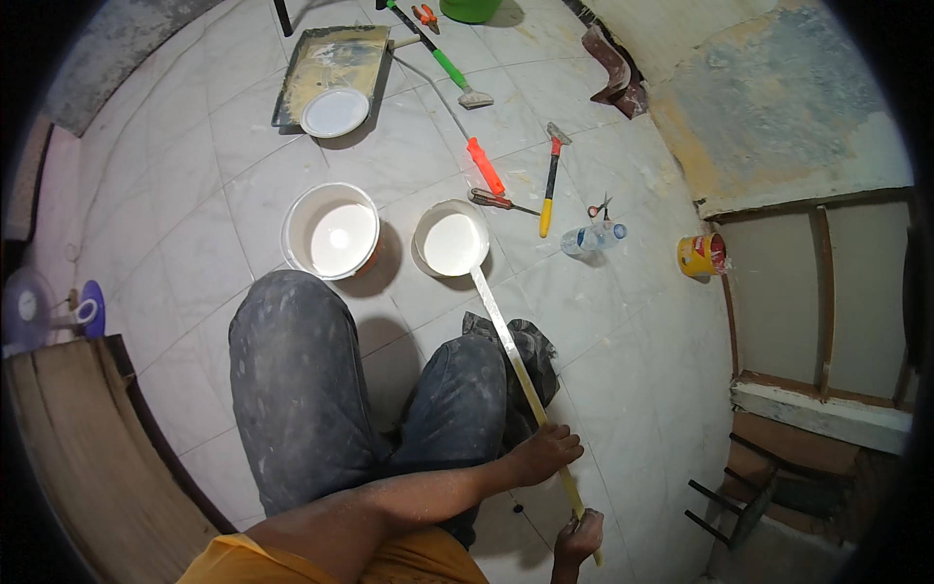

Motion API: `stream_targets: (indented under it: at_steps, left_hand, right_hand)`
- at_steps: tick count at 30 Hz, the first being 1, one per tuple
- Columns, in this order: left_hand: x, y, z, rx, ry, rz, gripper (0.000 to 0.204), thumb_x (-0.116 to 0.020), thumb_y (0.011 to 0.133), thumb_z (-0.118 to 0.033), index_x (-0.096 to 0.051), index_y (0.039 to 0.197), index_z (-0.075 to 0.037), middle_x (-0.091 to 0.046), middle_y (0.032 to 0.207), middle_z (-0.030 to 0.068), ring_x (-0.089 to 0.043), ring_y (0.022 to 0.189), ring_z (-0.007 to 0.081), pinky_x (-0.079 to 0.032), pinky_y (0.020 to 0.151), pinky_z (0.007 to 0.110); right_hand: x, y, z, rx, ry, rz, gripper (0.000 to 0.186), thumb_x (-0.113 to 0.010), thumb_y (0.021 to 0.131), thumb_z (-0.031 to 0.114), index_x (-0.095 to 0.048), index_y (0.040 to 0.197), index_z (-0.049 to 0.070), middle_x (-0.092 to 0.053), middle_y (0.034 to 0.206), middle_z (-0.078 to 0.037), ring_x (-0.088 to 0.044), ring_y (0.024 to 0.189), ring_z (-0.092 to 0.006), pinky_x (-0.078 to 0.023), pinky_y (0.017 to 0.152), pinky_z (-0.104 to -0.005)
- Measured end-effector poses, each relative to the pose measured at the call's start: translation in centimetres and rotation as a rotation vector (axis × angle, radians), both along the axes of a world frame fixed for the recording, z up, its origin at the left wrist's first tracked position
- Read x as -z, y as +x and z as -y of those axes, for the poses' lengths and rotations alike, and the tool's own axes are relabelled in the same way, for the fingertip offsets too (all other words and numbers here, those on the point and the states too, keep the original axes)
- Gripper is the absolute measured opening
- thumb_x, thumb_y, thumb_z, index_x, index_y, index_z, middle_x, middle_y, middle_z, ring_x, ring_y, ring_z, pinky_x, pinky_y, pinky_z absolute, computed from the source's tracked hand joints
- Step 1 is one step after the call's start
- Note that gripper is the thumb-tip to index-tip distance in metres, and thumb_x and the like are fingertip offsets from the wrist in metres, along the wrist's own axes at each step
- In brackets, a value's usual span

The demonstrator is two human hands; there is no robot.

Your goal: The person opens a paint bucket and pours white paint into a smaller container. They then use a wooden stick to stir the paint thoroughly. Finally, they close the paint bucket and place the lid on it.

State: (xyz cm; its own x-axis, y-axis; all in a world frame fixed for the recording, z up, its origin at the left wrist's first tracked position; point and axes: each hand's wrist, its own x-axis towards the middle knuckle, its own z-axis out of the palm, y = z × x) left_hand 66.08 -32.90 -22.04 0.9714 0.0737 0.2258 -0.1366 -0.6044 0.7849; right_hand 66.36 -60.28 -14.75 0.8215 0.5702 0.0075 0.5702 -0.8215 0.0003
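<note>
My left arm reaches across my lap, and my left hand (543,455) is closed around a long flat wooden stick (518,368). Lower on the same stick, my right hand (581,536) grips it near its bottom end. The stick's upper part is coated white, and its tip meets the near rim of a small round container (421,255) holding white paint (452,243). I cannot tell whether the tip dips inside. Left of it stands a larger white bucket (292,238), also with white paint in it. Both sit on the floor beyond my knees.
A paint tray (336,49) with a white lid (335,112) lies farther off. Scrapers (551,180), an orange-handled roller frame (484,165), a screwdriver (489,199), scissors (598,209) and a plastic bottle (587,239) are scattered about. A yellow tub (695,255) stands right; dark cloth (530,355) lies by my knee.
</note>
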Motion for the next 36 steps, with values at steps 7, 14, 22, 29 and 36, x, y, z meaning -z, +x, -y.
stream_targets:
  at_steps: [7,14,22,29,36]
  left_hand:
    - [-0.5,-0.9,0.7,0.154,0.065,0.013,0.033,-0.073,0.081,-0.013,-0.065,0.113,-0.012,-0.059,0.109,0.0043,-0.057,0.115,0.0247,-0.041,0.104,0.046]
    - [-7.9,-3.5,-8.7,0.112,0.086,0.087,0.056,-0.086,0.073,-0.021,-0.066,0.122,-0.005,-0.061,0.117,0.0116,-0.056,0.121,0.0321,-0.043,0.104,0.046]
    - [-20.6,-5.1,-27.8,0.001,-0.009,0.097,0.044,-0.080,0.084,-0.021,-0.066,0.123,-0.006,-0.065,0.102,0.0133,-0.066,0.101,0.0354,-0.050,0.091,0.046]
    - [-18.8,-7.2,-29.3,-0.070,-0.205,0.026,0.037,-0.082,0.089,-0.024,-0.068,0.119,-0.007,-0.070,0.103,0.0119,-0.067,0.096,0.0334,-0.052,0.090,0.044]
    - [-18.5,-6.9,-28.7,0.098,-0.308,0.032,0.027,-0.078,0.088,-0.015,-0.069,0.113,-0.007,-0.067,0.091,0.0115,-0.065,0.089,0.0345,-0.051,0.084,0.045]
  right_hand:
    - [-0.7,-1.9,2.6,0.047,0.076,-0.076,0.026,-0.072,0.089,0.020,-0.059,0.097,0.000,-0.062,0.083,-0.020,-0.064,0.075,-0.0466,-0.049,0.064,-0.0530]
    - [4.6,-0.5,-1.2,0.185,0.023,-0.401,0.045,-0.083,0.086,0.046,-0.061,0.104,0.012,-0.070,0.078,-0.022,-0.069,0.072,-0.0452,-0.052,0.063,-0.0548]
    - [5.9,-1.4,-5.1,0.062,0.170,-0.488,0.035,-0.071,0.095,0.034,-0.065,0.087,0.000,-0.062,0.067,-0.018,-0.066,0.064,-0.0417,-0.051,0.059,-0.0475]
    - [3.4,0.4,-8.4,0.196,0.308,-0.803,0.030,-0.070,0.096,0.027,-0.070,0.093,-0.003,-0.061,0.062,-0.017,-0.059,0.056,-0.0234,-0.047,0.057,-0.0417]
    - [2.0,3.4,-24.4,-0.015,0.398,-0.808,0.029,-0.069,0.098,0.026,-0.068,0.103,-0.002,-0.070,0.082,-0.019,-0.071,0.074,-0.0295,-0.054,0.069,-0.0417]
